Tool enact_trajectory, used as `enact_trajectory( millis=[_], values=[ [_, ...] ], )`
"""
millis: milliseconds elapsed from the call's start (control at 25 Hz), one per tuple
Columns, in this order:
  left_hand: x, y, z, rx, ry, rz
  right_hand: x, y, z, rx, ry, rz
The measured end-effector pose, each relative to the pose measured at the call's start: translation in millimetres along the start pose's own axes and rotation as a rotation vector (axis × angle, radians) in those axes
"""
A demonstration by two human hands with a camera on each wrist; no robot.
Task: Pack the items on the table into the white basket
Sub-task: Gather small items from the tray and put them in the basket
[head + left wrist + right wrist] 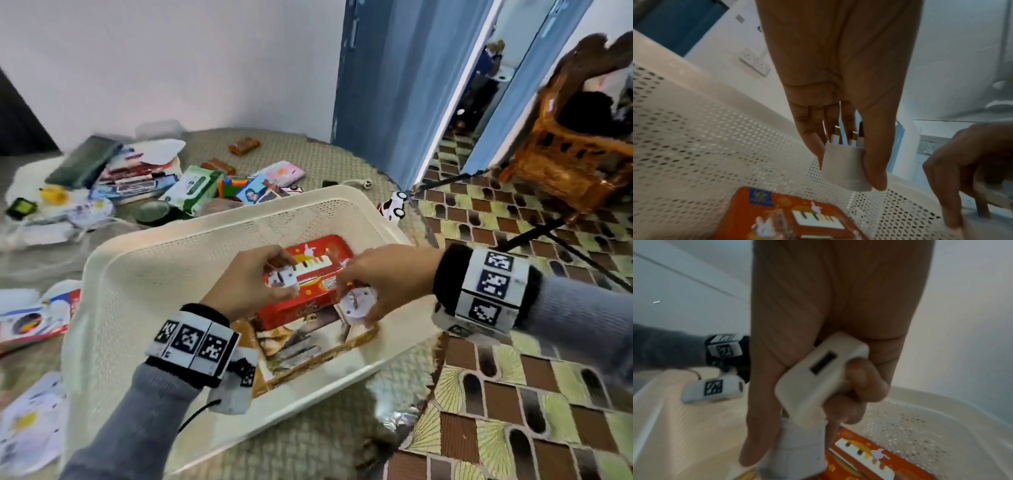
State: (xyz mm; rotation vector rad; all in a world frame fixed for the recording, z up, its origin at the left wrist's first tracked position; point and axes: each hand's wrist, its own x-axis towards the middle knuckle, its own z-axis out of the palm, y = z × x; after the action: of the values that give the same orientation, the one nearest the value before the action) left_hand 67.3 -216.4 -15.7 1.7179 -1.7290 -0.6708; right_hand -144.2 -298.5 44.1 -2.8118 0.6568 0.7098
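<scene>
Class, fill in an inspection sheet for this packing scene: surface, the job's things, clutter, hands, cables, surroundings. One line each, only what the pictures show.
Surface: table under a woven beige cover.
Job's things: white basket holds a red tin lying on a brown printed box.
Clutter: wipes pack, books, panda toy car lie outside the basket.
Hands: left hand pinches a white plug adapter; right hand grips a white charger; both over the basket.
Cables: white plug with cord behind the basket.
Surroundings: blue door, carved wooden chair, tiled floor.
</scene>
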Motion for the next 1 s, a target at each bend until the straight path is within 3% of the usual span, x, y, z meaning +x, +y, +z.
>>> enact_trajectory(
  millis=[120, 240, 440, 720, 1000],
  values=[
    [-3, -19, 9, -0.04, 0.048, -0.114, 45, -2, 8, -0.19, -0.224, -0.134],
    [-8, -32, 9, -0.043, 0.069, -0.194, 83, -12, 25, -0.266, -0.322, -0.301],
    [-16, -49, 6, -0.025, 0.112, -0.282, 123, -36, 78, -0.247, -0.353, -0.532],
    [-14, -53, 12, 0.058, 0.0, -0.318, 135, -45, 119, -0.29, -0.31, -0.634],
    [-15, -50, 8, 0.087, -0.014, -0.329, 134, -42, 128, -0.315, -0.264, -0.697]
  ],
)
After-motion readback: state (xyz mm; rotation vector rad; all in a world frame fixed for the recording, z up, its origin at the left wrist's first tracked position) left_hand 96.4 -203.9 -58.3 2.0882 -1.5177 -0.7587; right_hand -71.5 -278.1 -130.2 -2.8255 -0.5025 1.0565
